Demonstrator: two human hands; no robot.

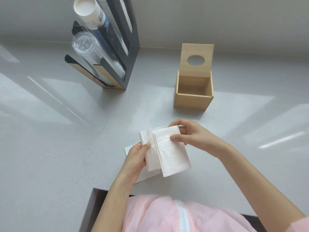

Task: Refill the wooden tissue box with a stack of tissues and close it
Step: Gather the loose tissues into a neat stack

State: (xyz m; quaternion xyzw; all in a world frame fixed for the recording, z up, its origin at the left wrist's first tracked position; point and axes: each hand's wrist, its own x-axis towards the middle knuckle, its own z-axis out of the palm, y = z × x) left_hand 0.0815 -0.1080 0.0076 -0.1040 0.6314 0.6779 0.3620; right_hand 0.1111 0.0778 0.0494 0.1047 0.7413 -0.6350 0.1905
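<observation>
A stack of white folded tissues is held above the grey counter, split into two fanned parts. My left hand grips its left lower side with the thumb on top. At the stack's upper right edge, my right hand pinches it between thumb and fingers. The wooden tissue box stands farther back and to the right, empty inside. Its hinged lid, with a round hole, stands upright at the back.
A black and wood cup dispenser holding paper cups and clear lids stands at the back left. A flat white sheet lies on the counter under my left hand. The counter's front edge is just before my pink jacket.
</observation>
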